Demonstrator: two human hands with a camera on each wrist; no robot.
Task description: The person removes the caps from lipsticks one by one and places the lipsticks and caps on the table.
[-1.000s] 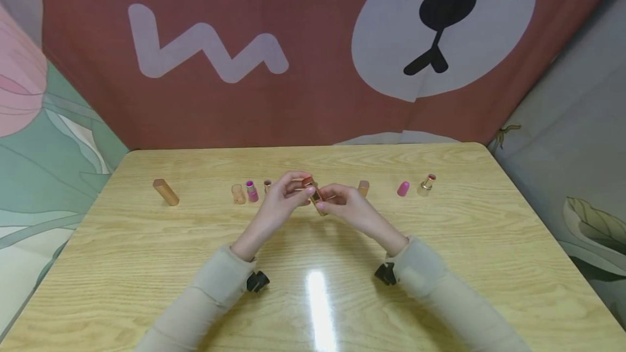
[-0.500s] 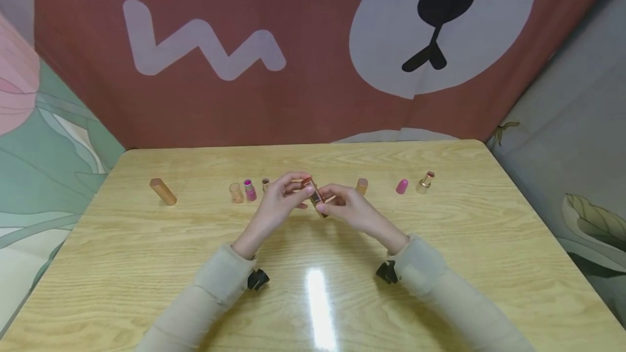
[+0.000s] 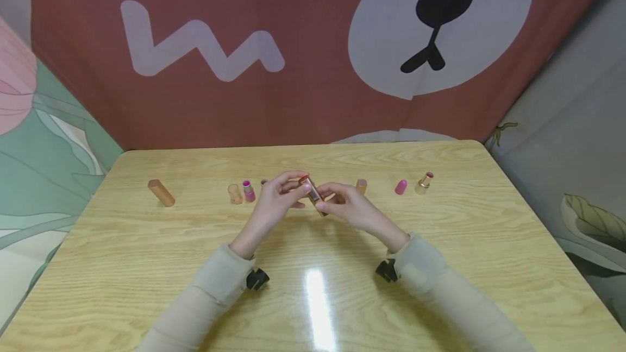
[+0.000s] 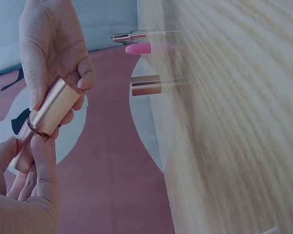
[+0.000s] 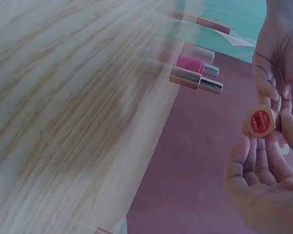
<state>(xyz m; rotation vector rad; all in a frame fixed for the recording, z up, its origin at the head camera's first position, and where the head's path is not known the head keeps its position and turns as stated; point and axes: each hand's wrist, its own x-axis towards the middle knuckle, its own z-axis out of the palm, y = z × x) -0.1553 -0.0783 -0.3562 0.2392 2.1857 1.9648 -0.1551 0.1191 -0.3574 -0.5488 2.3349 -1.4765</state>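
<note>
Above the middle of the table, both hands hold one rose-gold lipstick tube (image 3: pixel 313 194), tilted in the head view. My left hand (image 3: pixel 279 199) pinches its upper end between thumb and fingers. The lower end is gripped by the thumb and fingers of my right hand (image 3: pixel 346 206). In the left wrist view a dark seam crosses the lipstick tube (image 4: pixel 54 108) between the hands. From the right wrist, the tube's end shows a red oval label (image 5: pixel 260 122) with print too small to read. Whether lipstick is raised inside is hidden.
Left on the wooden table (image 3: pixel 205 281) lies a gold tube (image 3: pixel 161 193). A clear cap (image 3: pixel 235 194), a magenta lipstick (image 3: pixel 249 192) and a brown uncapped lipstick (image 5: pixel 185 78) stand closer in. Rightward are a copper cap (image 3: pixel 361 186), pink cap (image 3: pixel 401 187) and gold uncapped lipstick (image 3: pixel 424 182).
Both hands keep their hold in nearly the same place. The tube has turned slightly, and its face looks lighter now. The whole head view has shifted a little.
</note>
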